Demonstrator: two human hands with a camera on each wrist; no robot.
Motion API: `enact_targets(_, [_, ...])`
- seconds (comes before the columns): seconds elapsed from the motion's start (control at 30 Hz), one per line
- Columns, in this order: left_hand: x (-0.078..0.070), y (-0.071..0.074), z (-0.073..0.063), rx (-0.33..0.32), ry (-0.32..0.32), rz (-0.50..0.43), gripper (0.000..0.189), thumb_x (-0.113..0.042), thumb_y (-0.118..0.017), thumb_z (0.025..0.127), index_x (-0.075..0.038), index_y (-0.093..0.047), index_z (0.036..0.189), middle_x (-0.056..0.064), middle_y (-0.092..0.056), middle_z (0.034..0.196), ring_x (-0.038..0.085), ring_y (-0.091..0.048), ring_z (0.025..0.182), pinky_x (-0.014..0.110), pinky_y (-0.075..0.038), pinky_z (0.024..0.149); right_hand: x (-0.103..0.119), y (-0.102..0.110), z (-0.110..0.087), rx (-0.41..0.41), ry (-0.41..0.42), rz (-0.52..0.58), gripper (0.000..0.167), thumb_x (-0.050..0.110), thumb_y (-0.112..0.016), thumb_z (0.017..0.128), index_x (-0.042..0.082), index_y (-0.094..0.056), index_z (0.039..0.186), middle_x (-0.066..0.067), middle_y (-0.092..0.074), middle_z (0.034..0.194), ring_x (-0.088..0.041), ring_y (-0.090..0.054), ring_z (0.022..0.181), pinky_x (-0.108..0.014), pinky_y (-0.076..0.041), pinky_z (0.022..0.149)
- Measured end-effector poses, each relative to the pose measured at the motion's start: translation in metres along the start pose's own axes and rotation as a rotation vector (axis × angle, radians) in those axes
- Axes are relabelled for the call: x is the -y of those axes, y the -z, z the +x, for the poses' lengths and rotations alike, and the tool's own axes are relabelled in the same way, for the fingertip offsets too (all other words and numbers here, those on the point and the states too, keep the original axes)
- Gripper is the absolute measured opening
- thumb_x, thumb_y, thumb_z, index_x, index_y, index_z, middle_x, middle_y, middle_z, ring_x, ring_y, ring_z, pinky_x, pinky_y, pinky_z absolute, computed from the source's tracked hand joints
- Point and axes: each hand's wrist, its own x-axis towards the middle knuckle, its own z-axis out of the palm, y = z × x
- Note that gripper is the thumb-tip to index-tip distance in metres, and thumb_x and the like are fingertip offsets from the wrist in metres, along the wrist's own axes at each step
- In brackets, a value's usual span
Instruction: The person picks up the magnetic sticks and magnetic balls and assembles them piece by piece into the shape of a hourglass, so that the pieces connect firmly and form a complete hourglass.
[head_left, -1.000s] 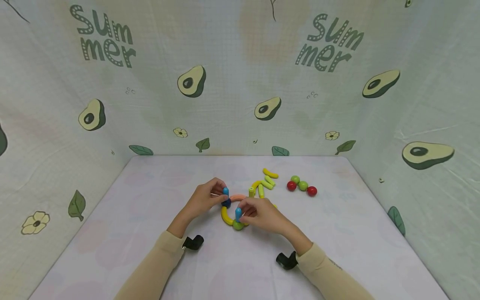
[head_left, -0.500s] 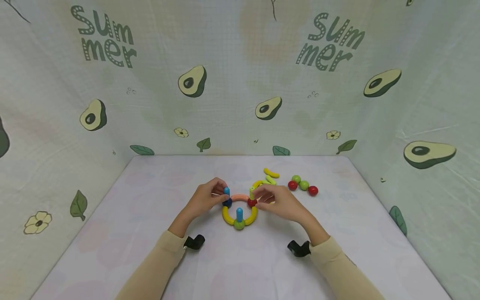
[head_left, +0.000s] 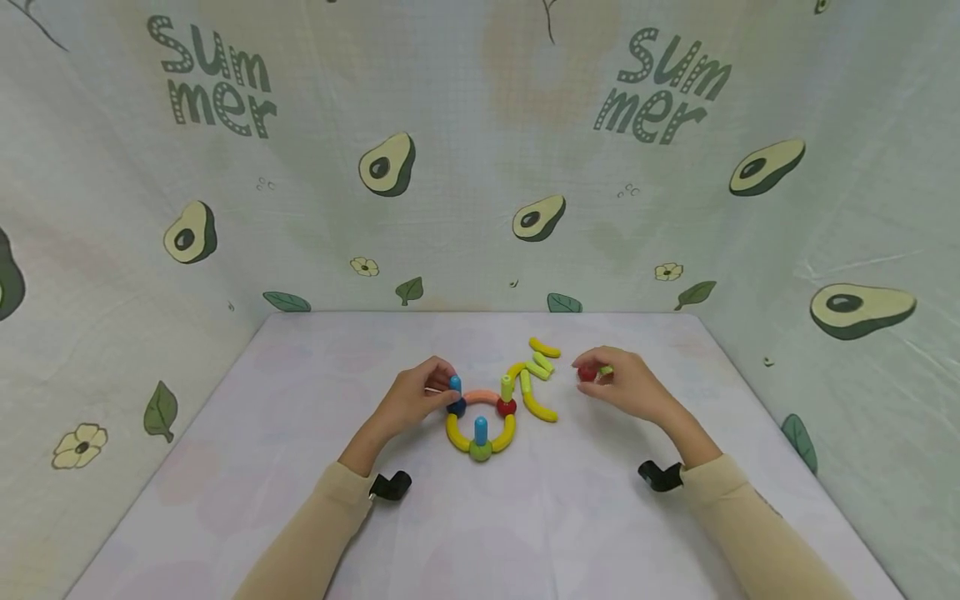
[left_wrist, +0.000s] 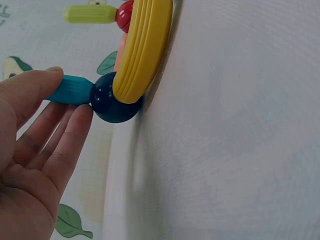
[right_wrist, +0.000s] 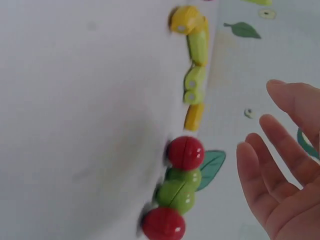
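A ring of curved sticks and balls lies on the table in the head view. It joins two yellow curved sticks [head_left: 456,435], a salmon curved stick [head_left: 480,397], a dark blue ball [left_wrist: 107,107], a red ball [head_left: 506,406] and a green ball [head_left: 481,451]. Short straight sticks stand up from the balls. My left hand [head_left: 414,395] pinches the blue stick [left_wrist: 75,90] on the dark blue ball between thumb and fingers. My right hand [head_left: 626,385], fingers loosely bent, hovers by a loose red ball [right_wrist: 186,153], apart from it in the right wrist view.
Loose yellow curved sticks [head_left: 542,410] and short light green sticks [head_left: 538,370] lie right of the ring. Beside the loose red ball sit green balls [right_wrist: 176,195] and another red ball [right_wrist: 164,223]. A printed cloth [head_left: 465,258] hangs behind the table.
My right hand has left the front blue stick, passed the light green stick on the red ball, and moved right to the loose balls. My left hand stays at its blue stick.
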Motion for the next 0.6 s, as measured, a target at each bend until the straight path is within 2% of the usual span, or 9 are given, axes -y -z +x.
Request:
enact_targets(0.17, [0.001, 0.000, 0.000, -0.002, -0.014, -0.005, 0.026, -0.020, -0.081, 0.097, -0.021, -0.065, 0.117, -0.004, -0.071, 0.110, 0.016, -0.071, 0.107, 0.039, -0.061, 0.094, -0.034, 0.014, -0.003, -0.023, -0.019, -0.065, 0.035, 0.002, -0.083, 0.090, 0.002, -0.072, 0.124, -0.017, -0.070, 0.126, -0.042, -0.066, 0.115, -0.053, -0.062, 0.089])
enact_targets(0.3, [0.002, 0.000, 0.000, -0.003, -0.014, -0.007, 0.026, -0.020, -0.081, 0.097, -0.020, -0.065, 0.117, -0.004, -0.071, 0.110, 0.016, -0.071, 0.107, 0.039, -0.061, 0.095, -0.055, 0.022, -0.005, -0.006, -0.050, -0.103, 0.032, 0.001, -0.082, 0.091, 0.003, -0.072, 0.121, -0.018, -0.068, 0.127, -0.046, -0.062, 0.118, -0.057, -0.060, 0.093])
enact_targets(0.47, [0.002, -0.001, 0.000, 0.001, -0.018, -0.009, 0.026, -0.020, -0.081, 0.097, -0.020, -0.065, 0.117, -0.004, -0.071, 0.110, 0.016, -0.071, 0.107, 0.038, -0.061, 0.096, -0.073, 0.027, -0.009, 0.038, -0.091, -0.128, 0.028, 0.002, -0.080, 0.092, 0.005, -0.073, 0.119, -0.017, -0.068, 0.123, -0.042, -0.061, 0.117, -0.059, -0.058, 0.096])
enact_targets(0.6, [0.002, 0.000, 0.000, 0.002, -0.021, -0.008, 0.026, -0.020, -0.081, 0.097, -0.020, -0.065, 0.117, -0.004, -0.071, 0.110, 0.015, -0.071, 0.107, 0.038, -0.061, 0.096, -0.081, 0.029, -0.012, 0.060, -0.082, -0.122, 0.028, 0.000, -0.081, 0.091, 0.006, -0.074, 0.118, -0.015, -0.069, 0.121, -0.040, -0.063, 0.113, -0.054, -0.060, 0.092])
